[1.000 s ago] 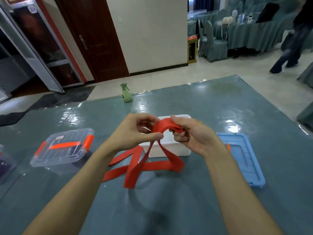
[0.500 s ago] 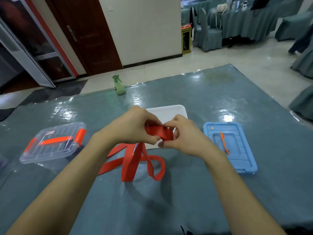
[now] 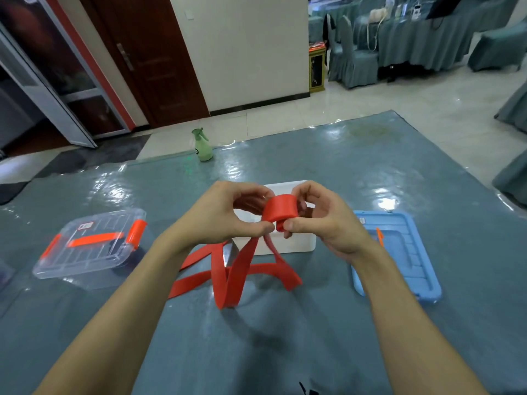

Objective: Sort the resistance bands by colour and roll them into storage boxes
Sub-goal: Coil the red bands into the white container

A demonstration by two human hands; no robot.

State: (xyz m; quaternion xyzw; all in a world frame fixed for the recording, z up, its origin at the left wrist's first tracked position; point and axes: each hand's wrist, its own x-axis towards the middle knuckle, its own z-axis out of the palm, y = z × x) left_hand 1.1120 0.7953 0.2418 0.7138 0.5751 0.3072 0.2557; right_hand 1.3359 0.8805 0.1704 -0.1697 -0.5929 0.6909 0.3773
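The red band (image 3: 281,213) is a flat rubbery strip, matte and bright; its upper end is wound into a short, thick coil held above the table (image 3: 370,172), while the rest hangs down in loose loops and twisted folds that rest on the grey-blue surface in front of the white box (image 3: 296,243); to the left sits a clear box (image 3: 88,246) with orange clips and its lid on; to the right lies a blue lid (image 3: 399,255) flat on the table; a green spray bottle (image 3: 203,145) stands at the far edge.

Compared with half a second ago, the wound part looks rounder and fuller, a proper coil rather than a flat fold; the hands sit a little higher over the white box; the loose tail spreads wider on the table, with one loop reaching further to the right.

The left hand (image 3: 225,218) is curled, thumb and forefinger pinched on the strip just under the coil; the right hand (image 3: 325,220) is likewise curled, its fingers closed around the coil's right side and its thumb pressed at the coil's lower edge; both hands grip the band.
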